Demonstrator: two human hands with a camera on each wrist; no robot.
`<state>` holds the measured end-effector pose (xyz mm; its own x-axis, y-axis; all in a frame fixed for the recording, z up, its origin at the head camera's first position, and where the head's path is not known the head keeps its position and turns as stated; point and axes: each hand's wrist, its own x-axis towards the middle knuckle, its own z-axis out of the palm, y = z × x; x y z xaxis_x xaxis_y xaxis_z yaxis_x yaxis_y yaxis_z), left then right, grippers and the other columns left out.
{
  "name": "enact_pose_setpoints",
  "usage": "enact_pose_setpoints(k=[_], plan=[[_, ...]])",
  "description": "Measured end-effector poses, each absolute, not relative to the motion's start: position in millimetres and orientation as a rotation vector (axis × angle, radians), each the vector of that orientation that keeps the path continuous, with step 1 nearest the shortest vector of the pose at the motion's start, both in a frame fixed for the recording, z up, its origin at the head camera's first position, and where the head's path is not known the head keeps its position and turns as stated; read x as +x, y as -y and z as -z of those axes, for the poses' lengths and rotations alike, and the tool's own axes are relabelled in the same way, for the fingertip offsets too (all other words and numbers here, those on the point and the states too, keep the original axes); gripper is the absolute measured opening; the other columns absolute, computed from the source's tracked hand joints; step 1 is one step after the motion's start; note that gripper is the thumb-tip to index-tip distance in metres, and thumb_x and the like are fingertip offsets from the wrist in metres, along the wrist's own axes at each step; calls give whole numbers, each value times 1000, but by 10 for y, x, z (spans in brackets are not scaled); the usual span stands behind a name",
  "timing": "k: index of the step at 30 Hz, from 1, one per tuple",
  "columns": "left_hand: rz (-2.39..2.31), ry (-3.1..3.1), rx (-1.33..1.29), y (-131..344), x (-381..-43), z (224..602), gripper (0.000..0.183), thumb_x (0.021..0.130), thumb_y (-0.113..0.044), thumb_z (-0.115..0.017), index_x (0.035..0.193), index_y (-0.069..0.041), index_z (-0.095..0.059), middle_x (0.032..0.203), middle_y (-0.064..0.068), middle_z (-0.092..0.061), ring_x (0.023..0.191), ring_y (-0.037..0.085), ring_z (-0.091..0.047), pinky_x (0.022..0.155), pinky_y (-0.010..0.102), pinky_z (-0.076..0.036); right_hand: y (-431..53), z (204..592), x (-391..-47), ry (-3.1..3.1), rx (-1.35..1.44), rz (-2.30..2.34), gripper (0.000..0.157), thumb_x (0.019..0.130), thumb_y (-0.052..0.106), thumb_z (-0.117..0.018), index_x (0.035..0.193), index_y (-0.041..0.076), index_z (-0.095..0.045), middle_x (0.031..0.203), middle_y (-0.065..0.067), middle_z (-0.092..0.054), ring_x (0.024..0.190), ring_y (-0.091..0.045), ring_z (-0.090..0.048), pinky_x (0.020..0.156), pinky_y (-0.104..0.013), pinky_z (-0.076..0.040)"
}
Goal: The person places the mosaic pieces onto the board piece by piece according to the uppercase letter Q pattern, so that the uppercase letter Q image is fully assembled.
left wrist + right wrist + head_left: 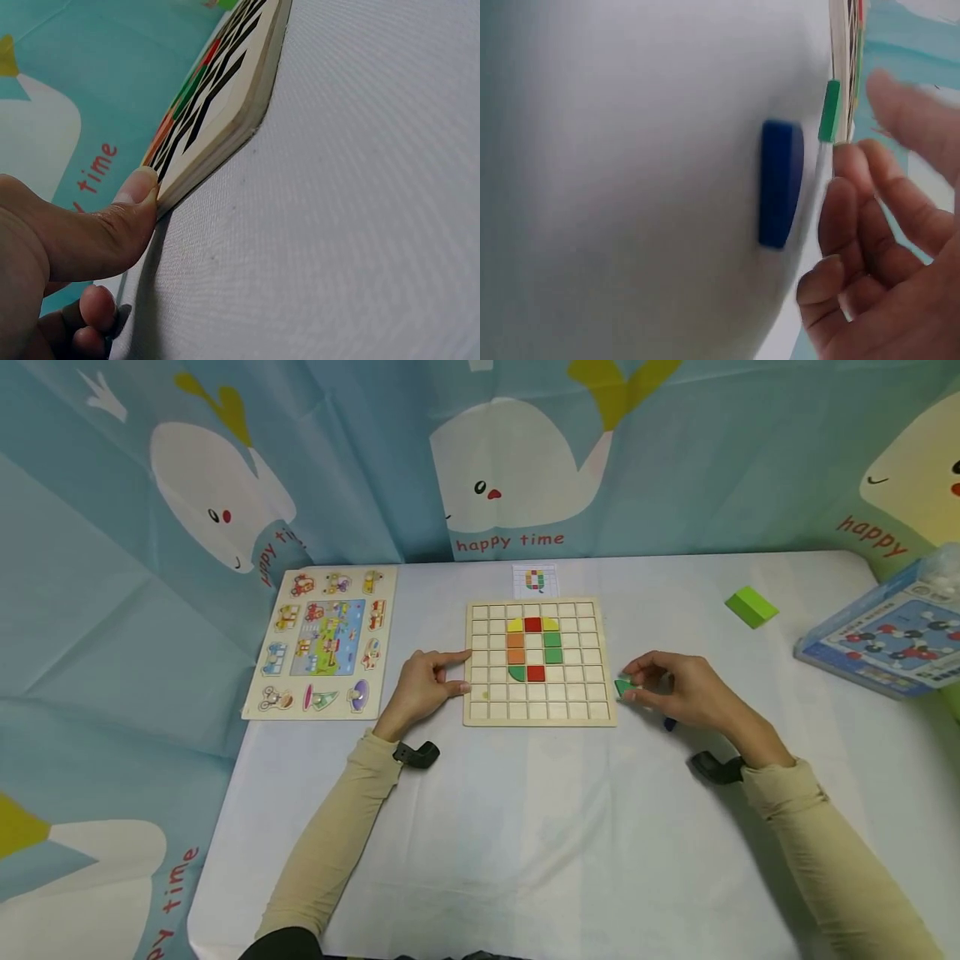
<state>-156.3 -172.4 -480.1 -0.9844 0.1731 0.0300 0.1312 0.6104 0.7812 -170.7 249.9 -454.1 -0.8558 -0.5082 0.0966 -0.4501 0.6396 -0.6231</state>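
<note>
A wooden grid board (540, 714) lies on the table, with several red, yellow, orange and green pieces laid in a ring in its cells. My left hand (423, 683) touches the board's left edge with index finger and thumb spread apart; the thumb (135, 191) presses near the corner in the left wrist view. Just off the right edge, my right hand (686, 689) is at a small green piece (622, 687), thumb and index parted around it. In the right wrist view that green piece (829, 111) stands beyond the fingertips. A dark blue piece (778, 184) lies beside the hand.
Behind the board lies a small pattern card (535, 580). A wooden picture puzzle (382, 639) is at the left. Toward the right are a bright green block (752, 607) and a blue box (892, 627). A whale-print curtain (360, 460) hangs behind the table.
</note>
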Motion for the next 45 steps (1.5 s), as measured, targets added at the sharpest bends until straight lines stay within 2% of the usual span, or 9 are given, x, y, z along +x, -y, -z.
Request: enact_pose_setpoints(k=[4,6,15,20,24,27,35,41,45], plan=[[-1352,-2773,247,1731,-1551,4790,54,85,-13,-90,136,-10,-73,61,-1,-45,60,17,-41,128,53,-26,-2455,4541,-1707,-2734,-801,979,35,87,20,-90,116,6,-75,98,-4,-72,85,-15,-63,74,-19,-49],[-1358,-2771,248,1731,-1546,4788,54,85,-12,-90,136,-10,-73,61,-1,-45,60,17,-41,130,55,-19,-2437,4526,-1712,-2739,-803,941,35,88,20,-89,116,5,-74,98,-5,-71,85,-16,-62,73,-21,-49],[-1357,-2775,255,1731,-1551,4794,55,84,-13,-91,136,-10,-73,62,0,-45,61,17,-41,129,54,-23,-2431,4500,-1746,-2698,-899,878,27,89,5,-85,114,4,-75,100,-4,-72,89,-17,-63,76,-28,-52],[-1351,-2791,266,1736,-1564,4795,55,84,-13,-91,135,-9,-73,62,1,-46,62,17,-40,111,45,-37,-2381,4490,-1753,-2679,-835,809,22,93,5,-80,113,1,-72,105,-9,-71,93,-20,-64,80,-33,-54],[-1344,-2797,271,1737,-1573,4801,54,84,-13,-91,135,-9,-74,63,1,-46,63,17,-39,93,38,-35,-2337,4476,-1728,-2682,-789,736,21,96,6,-77,114,-2,-67,108,-14,-68,96,-24,-65,84,-41,-55],[-1343,-2793,269,1737,-1576,4793,54,84,-13,-91,135,-9,-73,62,1,-46,63,18,-39,89,35,-33,-2313,4469,-1691,-2718,-827,722,20,96,5,-77,111,-2,-66,107,-15,-67,96,-25,-66,84,-44,-56],[-1342,-2788,264,1730,-1584,4789,54,84,-13,-91,135,-9,-73,61,0,-44,62,17,-39,95,37,-35,-2297,4468,-1662,-2735,-882,812,20,93,5,-81,108,6,-67,96,-4,-73,85,-15,-66,74,-34,-55],[-1325,-2789,253,1720,-1575,4797,55,83,-15,-92,135,-11,-74,63,0,-46,68,19,-39,81,33,-32,-2368,4484,-1657,-2704,-931,983,27,92,1,-81,115,12,-74,78,4,-65,66,-6,-55,60,-24,-47],[-1325,-2788,253,1722,-1568,4798,55,84,-15,-92,135,-11,-74,63,0,-47,68,19,-40,79,32,-31,-2402,4488,-1664,-2703,-867,1082,20,91,1,-81,106,13,-78,79,3,-68,65,-5,-59,59,-20,-48]])
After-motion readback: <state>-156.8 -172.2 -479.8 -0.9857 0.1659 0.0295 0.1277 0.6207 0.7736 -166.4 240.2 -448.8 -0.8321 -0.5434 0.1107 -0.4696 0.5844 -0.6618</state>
